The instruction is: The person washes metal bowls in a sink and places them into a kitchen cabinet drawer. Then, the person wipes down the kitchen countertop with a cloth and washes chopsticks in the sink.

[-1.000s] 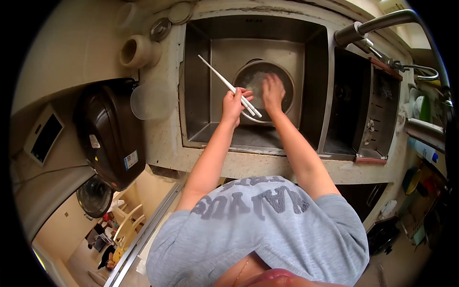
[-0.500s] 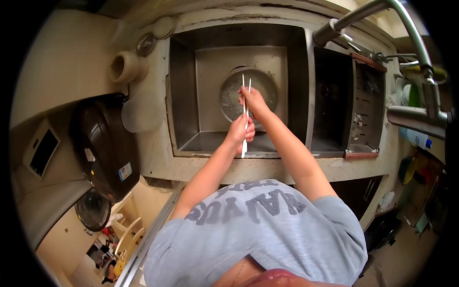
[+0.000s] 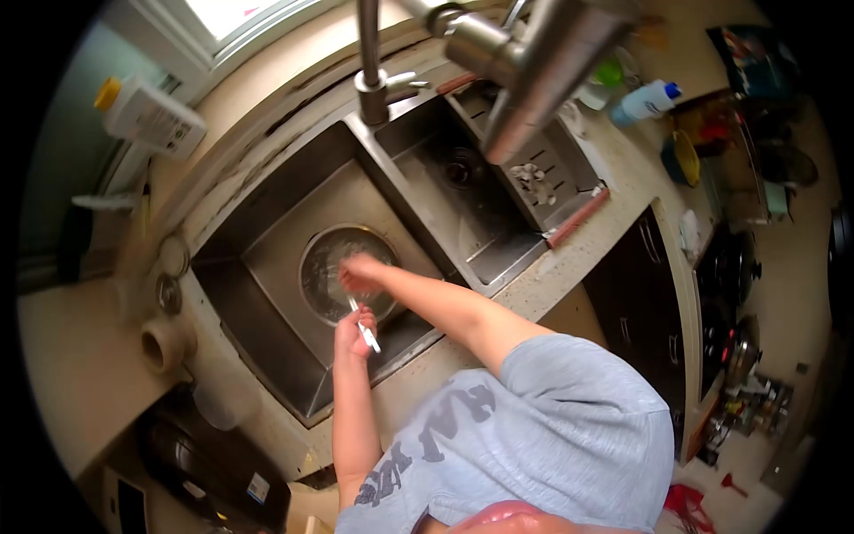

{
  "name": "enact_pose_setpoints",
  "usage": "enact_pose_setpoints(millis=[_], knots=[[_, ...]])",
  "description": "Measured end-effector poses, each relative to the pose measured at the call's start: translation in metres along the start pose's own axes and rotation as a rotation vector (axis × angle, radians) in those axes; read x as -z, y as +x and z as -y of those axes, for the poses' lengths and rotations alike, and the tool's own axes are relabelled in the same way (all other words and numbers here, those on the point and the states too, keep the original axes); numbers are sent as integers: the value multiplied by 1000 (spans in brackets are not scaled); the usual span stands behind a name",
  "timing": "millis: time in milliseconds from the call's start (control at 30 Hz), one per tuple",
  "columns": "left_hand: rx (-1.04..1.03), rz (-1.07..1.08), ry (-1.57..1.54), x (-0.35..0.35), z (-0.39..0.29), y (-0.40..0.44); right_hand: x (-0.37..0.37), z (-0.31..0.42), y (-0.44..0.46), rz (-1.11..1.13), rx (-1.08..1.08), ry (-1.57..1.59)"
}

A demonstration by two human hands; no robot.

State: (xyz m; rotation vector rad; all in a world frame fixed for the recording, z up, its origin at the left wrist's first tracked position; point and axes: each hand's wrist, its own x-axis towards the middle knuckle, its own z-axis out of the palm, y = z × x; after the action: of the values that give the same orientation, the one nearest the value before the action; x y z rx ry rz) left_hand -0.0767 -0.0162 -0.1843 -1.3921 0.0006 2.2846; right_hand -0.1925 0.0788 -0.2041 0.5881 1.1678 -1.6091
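Pinched in a closed fist may be too strong a word, but holding the white chopsticks [image 3: 366, 335] is clearly the left hand [image 3: 352, 330], its fingers curled round them with no visible gap. Thicker ends stick out on the body side of those fingers; a short length shows beyond them, toward the other hand, and the tips are hidden. Gripping mid-length probably leaves the far part free. The right hand [image 3: 360, 272] hangs just beyond the left fingers, blurred, its fingers seemingly bent; how far open they are, and whether they touch the chopsticks, I cannot tell.

Under the right fingers lies a round metal basin [image 3: 310, 276] with water [image 3: 331, 267] in it; both hands are low there, presumably so drips fall inside. Around it, on every side of the fingers, is the large sink compartment [image 3: 285, 222], which would catch any splash. To the right of the fingers is a smaller compartment [image 3: 436, 191], with a slotted tray [image 3: 569, 191] at its far side. Beyond the fingers, the faucet [image 3: 374, 107] stands behind the divider, likely so it can serve either compartment. Left of the fingers, a beige pot [image 3: 162, 345] lies on the counter, out of the splash.
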Motion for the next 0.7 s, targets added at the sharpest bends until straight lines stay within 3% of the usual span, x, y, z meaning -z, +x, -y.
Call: enact_pose_setpoints(millis=[33, 67, 167, 200, 233, 300, 433, 533, 633, 667, 700], knots=[[50, 5, -34, 6, -10, 12, -7, 1, -18, 94, 74, -114], [2, 189, -65, 8, -14, 20, -11, -4, -34, 109, 254, -332], [-418, 334, 453, 0, -4, 16, -27, -12, -108, -119, 787, -1100], [-576, 380, 636, -5, 4, 12, -28, -15, -130, -71, 924, -1113], [-519, 516, 542, -4, 6, 16, -28, -17, -144, -20, 1060, -1122], [-396, 779, 348, -7, 9, 26, -26, -16, -147, -119, 1053, -1146], [-258, 771, 325, -21, 16, 26, -25, -26, -128, -229, 1081, -1076], [-158, 753, 307, -30, 19, 22, -22, -37, -123, -517, 1067, -1110], [-206, 167, 340, -15, 15, 52, 1, -47, -92, -512, 643, -1169], [-209, 70, 340, -7, 15, 71, 13, -51, -75, -459, 533, -1304], [-200, -2, 345, 0, 13, 84, 18, -45, -72, -439, 395, -1224]])
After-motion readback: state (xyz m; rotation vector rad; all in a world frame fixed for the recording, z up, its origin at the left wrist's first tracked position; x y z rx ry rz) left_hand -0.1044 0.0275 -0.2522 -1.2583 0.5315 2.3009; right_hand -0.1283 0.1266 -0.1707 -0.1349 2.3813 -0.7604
